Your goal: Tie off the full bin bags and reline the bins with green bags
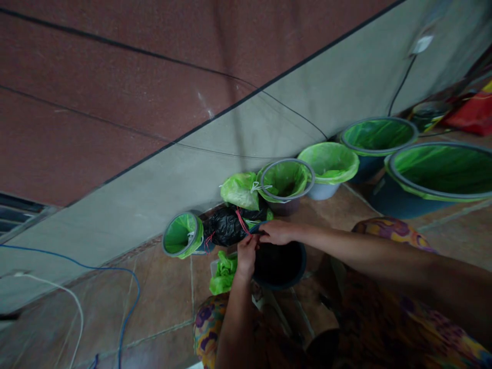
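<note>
Both hands meet over the left rim of a dark, round bucket (279,264). My left hand (247,253) is closed, with its fingertips on the end of a red string (242,221). My right hand (277,232) pinches close beside it, where the string runs between the fingers. The string leads back to a black plastic bag (225,225) lying just beyond the bucket. To the left of the bucket, a crumpled bright green bag (223,272) sits in a small pale container. The bucket's inside looks dark, and its contents cannot be made out.
Along the wall stand a small green-lined bin (182,234), a tied green bag (240,189), a grey-rimmed bin (287,179), a white bin (328,161) and two larger bins (378,136). A blue cable (132,302) and white cable (77,300) cross the tiled floor.
</note>
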Demonstrator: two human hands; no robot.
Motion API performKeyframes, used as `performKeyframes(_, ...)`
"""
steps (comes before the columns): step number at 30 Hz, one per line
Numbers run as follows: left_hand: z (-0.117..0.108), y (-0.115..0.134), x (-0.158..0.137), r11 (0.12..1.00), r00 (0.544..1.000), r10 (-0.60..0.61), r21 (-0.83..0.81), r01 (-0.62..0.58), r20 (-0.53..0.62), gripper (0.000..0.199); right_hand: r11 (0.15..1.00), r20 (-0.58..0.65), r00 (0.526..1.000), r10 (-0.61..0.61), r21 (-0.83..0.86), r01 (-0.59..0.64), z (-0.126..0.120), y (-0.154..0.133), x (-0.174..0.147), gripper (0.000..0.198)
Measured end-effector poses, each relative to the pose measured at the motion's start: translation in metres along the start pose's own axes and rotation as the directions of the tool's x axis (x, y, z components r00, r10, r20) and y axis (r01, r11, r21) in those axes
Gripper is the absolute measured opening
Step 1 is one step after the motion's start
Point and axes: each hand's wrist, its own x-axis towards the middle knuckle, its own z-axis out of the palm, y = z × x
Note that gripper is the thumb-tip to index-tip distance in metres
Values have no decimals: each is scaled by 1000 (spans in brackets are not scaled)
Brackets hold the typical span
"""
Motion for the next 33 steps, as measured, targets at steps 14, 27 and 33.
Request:
performKeyframes(14, -3, 12, -11, 813, 933, 314, 456, -361, 178, 26, 977, -26, 994, -105, 185, 108, 18, 17, 26, 39)
performKeyframes(27, 0, 3, -14, 729, 942, 331, 617, -296, 61, 25, 897, 107, 992, -61, 441, 7, 30, 23, 35, 22)
performKeyframes(33, -2, -3, -14, 648, 916, 388, 676, -350, 102, 30, 708, 180, 982, 60, 686, -169, 39, 21, 30, 25)
